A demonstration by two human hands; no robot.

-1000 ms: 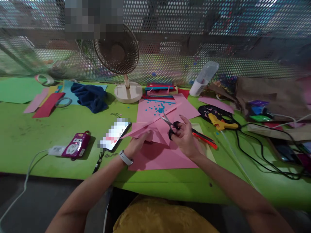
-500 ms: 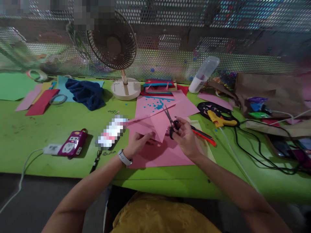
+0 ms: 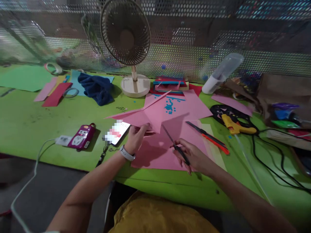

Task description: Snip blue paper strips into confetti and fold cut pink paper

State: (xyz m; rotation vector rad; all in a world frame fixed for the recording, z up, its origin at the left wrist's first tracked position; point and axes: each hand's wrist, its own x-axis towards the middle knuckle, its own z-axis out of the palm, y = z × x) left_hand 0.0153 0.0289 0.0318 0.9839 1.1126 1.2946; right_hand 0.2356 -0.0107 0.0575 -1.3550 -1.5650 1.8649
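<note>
Between its thumb and fingers, my left hand [image 3: 137, 137] pinches a folded piece of pink paper [image 3: 136, 118], raised a little above the table. A long narrow flap of that paper points up to the right. My right hand [image 3: 191, 153] grips black-handled scissors [image 3: 179, 151], their blades pointing up and left, close to the paper's right corner. Under both hands lies a larger pink sheet [image 3: 155, 158]. Small blue paper bits [image 3: 169, 106] are scattered on the pink sheet behind. A red and black cutter knife [image 3: 209, 137] rests right of the scissors.
A phone [image 3: 118, 132] and a purple power adapter [image 3: 81, 137] lie to the left. At the back stand a fan [image 3: 134, 85] and a leaning clear bottle [image 3: 223, 72]. A yellow glue gun [image 3: 236, 126] with black cables is at the right. A blue cloth [image 3: 96, 88] sits back left.
The pink paper has swung left and tilted, with its flap rising. My right hand has turned and drawn the scissors down, away from the paper. The view has shifted left.
</note>
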